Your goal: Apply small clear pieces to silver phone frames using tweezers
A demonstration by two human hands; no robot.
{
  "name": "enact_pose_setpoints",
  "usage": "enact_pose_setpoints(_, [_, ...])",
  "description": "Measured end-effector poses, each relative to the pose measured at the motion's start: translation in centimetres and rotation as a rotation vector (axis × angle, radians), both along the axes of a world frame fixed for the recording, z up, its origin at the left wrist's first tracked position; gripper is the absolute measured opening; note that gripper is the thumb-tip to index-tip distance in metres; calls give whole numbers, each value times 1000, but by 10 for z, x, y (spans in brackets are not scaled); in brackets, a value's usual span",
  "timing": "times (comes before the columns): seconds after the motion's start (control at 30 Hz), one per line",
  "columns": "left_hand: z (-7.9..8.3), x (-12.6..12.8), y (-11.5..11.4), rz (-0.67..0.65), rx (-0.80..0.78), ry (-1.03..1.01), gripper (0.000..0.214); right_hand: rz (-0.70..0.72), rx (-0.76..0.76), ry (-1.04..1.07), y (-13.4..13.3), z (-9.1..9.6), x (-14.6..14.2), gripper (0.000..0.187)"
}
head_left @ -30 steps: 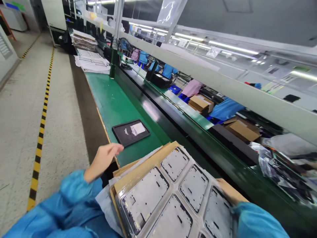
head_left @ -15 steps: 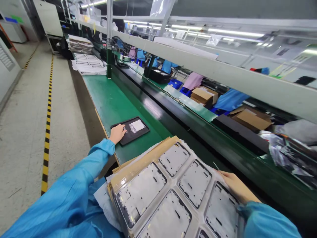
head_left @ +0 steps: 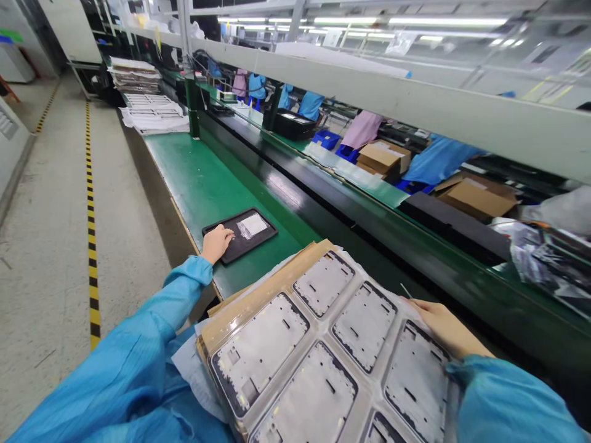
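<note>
My left hand point(head_left: 217, 242) reaches over the near end of a shallow black tray point(head_left: 236, 247) on the green bench. Its fingers are pressed together; what they pinch, if anything, is too small to name. Beside them in the tray lies a small white rectangular piece point(head_left: 255, 224) in clear wrapping. My right hand point(head_left: 442, 324) is at the right edge of a clear plastic tray point(head_left: 322, 332), fingers closed on a thin, pale, pointed tool point(head_left: 407, 291). Several grey, black-edged device frames point(head_left: 364, 325) fill that tray's pockets. Brown cardboard point(head_left: 272, 275) and white sheets show beneath it.
The green bench point(head_left: 184, 169) runs away to the left, with stacked white sheets and trays point(head_left: 154, 112) at its far end. Along its right lies a dark conveyor channel point(head_left: 286, 187). Cardboard boxes point(head_left: 385, 157) and seated people in blue and pink are beyond.
The view has shifted slightly, so the bench and trays sit a little higher and further left. My left hand stays at the black tray, and my right hand stays at the plastic tray's edge.
</note>
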State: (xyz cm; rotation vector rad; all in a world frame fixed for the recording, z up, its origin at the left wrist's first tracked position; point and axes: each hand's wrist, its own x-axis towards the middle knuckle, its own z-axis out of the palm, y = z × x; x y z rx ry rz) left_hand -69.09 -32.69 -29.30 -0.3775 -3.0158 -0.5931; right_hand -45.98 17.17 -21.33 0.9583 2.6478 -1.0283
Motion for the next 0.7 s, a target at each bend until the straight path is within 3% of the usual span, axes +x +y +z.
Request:
enact_pose_setpoints(0.33, [-1,-4,-1,-48,39,4,23,10,-18,22,-10,9,-2,49])
enact_pose_setpoints(0.7, [-23,-12,-9,-38,238,150,22,2,-16,-1,-9,10,-2,50])
